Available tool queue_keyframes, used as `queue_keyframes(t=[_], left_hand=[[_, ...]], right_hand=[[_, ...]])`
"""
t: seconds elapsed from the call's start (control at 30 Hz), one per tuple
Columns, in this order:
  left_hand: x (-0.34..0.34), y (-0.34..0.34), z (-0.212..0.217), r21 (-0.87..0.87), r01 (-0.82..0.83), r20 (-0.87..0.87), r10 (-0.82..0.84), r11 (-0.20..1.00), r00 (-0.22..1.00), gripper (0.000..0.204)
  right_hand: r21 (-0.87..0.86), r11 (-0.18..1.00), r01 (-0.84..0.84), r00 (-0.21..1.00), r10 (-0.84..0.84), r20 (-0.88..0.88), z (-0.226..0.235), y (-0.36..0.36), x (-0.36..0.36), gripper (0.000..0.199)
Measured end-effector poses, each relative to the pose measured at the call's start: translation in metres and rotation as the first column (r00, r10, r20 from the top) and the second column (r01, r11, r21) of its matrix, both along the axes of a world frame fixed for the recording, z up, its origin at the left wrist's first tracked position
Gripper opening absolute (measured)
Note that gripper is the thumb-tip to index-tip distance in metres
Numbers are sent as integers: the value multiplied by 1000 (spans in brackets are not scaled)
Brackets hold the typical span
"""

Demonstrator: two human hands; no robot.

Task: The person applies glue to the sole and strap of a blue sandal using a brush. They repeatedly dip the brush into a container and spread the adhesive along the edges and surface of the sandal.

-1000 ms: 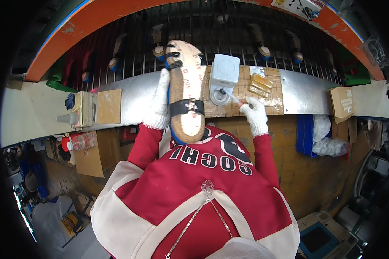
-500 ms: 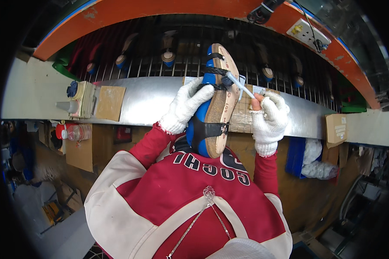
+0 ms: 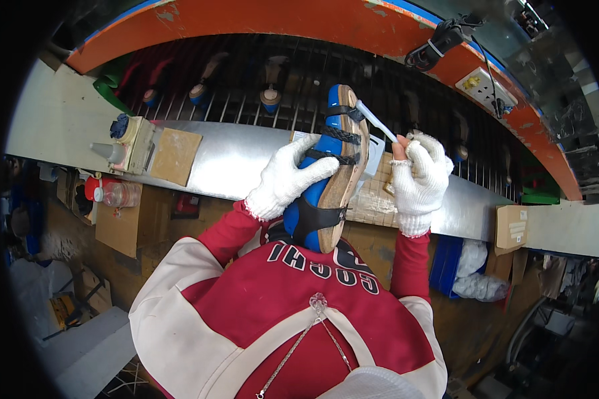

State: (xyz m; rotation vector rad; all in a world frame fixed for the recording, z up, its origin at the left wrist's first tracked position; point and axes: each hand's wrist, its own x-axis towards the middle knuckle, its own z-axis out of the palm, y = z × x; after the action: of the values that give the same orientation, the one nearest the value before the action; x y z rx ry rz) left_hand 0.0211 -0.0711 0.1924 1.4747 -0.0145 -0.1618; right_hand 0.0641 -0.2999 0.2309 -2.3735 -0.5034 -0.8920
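Observation:
My left hand [image 3: 283,176], in a white knit glove, is wrapped round a sandal [image 3: 336,179] on a blue last. The sandal stands nearly upright in front of my chest, toe end up. It has a tan cork-like footbed, black straps and braided bands across it. My right hand [image 3: 419,176], in a white glove with bare fingertips, pinches a thin pale stick-like tool [image 3: 378,122]. The tool's far end meets the edge of the footbed beside the uppermost strap; its exact tip is hard to make out. A pale grey object [image 3: 374,159] shows partly behind the sandal.
A metal ledge [image 3: 223,159] runs across, with a cardboard piece [image 3: 175,156] and a grey nozzle-like cone [image 3: 108,152] at left. Beyond it, several blue-tipped lasts [image 3: 270,100] sit among metal bars under an orange beam [image 3: 246,21]. A carton [image 3: 511,227] is at right.
The tool's tip has gone from the braided band up to the strap nearer the toe. The sandal has turned slightly, showing less of its footbed face. The whole view has shifted a little.

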Motion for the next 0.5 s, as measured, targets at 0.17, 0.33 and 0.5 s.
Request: queue_keyframes(t=[0.17,0.33,0.5], left_hand=[[3,6,0,94,-34,14,33,995,999,58],[5,6,4,-20,-57,0,57,998,998,56],[8,11,14,-164,0,-66,-11,986,998,50]], right_hand=[[-15,999,-44,997,45,68,6,2,17,16],[59,981,-184,983,183,11,3,-8,25,18],[81,966,-246,967,250,-41,-3,-14,24,17]])
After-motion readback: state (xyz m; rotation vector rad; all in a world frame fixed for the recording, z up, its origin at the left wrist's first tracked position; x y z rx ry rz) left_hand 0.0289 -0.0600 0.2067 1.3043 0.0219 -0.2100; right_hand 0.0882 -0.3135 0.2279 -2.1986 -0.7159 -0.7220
